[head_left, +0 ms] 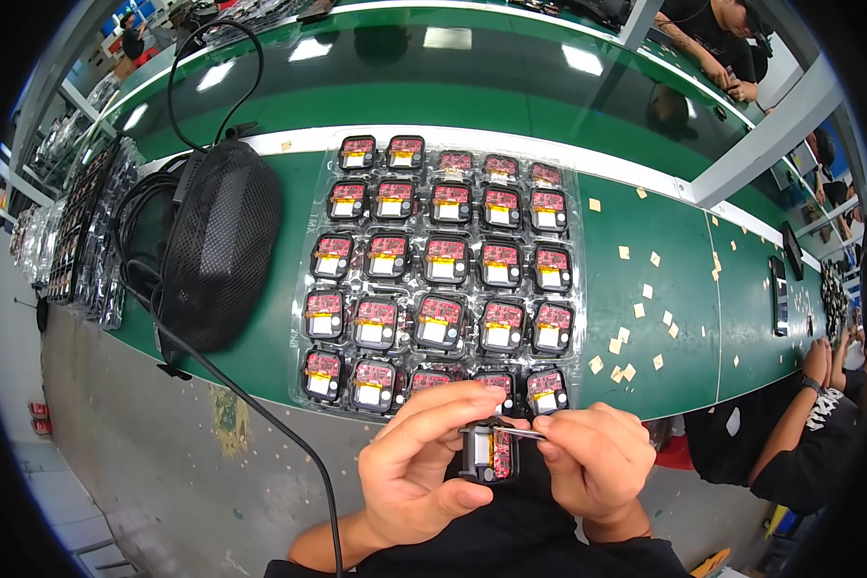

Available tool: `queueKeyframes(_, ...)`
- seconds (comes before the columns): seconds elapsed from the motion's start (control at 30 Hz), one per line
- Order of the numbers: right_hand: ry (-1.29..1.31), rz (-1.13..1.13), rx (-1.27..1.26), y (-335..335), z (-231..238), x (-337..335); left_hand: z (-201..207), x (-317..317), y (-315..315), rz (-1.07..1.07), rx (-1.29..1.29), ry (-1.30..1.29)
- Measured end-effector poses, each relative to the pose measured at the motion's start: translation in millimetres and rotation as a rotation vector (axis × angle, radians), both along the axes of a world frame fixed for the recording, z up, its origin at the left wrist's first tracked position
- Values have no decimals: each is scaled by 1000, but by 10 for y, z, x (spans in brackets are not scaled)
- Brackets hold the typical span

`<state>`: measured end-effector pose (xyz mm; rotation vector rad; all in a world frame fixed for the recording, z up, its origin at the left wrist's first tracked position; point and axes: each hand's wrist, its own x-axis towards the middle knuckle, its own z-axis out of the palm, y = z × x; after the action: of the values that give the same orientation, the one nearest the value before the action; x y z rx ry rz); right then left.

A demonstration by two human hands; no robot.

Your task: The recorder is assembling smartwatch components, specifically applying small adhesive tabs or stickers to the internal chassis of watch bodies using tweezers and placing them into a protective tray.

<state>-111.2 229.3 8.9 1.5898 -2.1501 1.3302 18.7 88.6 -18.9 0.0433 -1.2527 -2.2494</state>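
Right now my left hand (409,467) grips a small black-cased unit (484,451) between thumb and fingers, its red circuit board and yellow strip facing up toward me. My right hand (602,458) pinches a pair of thin metal tweezers (522,433), whose tip lies over the top part of the unit; whether it touches, I can't tell. The unit is at the near edge of the green worktop (684,226), just beside the clear plastic tray (577,231). That tray reaches from the near edge almost to the white far edge and carries rows of similar units (446,260); my fingers partly hide its nearest row. To the tray's left, toward the left end of the worktop, sits a black mesh bag (222,250), with a black cable (275,419) running past it and down over the near edge. Right of the tray, small pale squares (640,310) lie scattered. Farther along toward the right end, another person (785,438) sits at the near edge.
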Motion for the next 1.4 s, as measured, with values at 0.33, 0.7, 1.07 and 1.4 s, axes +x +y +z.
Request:
queueKeyframes(0.33,-1,-15,20,9,-2,16,18,-2,-37,20,-155,-43)
queueKeyframes(0.7,36,-28,29,18,-12,29,4,2,-26,31,-149,-46)
queueKeyframes(1.07,41,-39,28,4,-62,38,22,11,-24,30,-129,-86)
queueKeyframes(1.4,125,-45,61,-24,-72,84,60,12,-35,50,-118,-110)
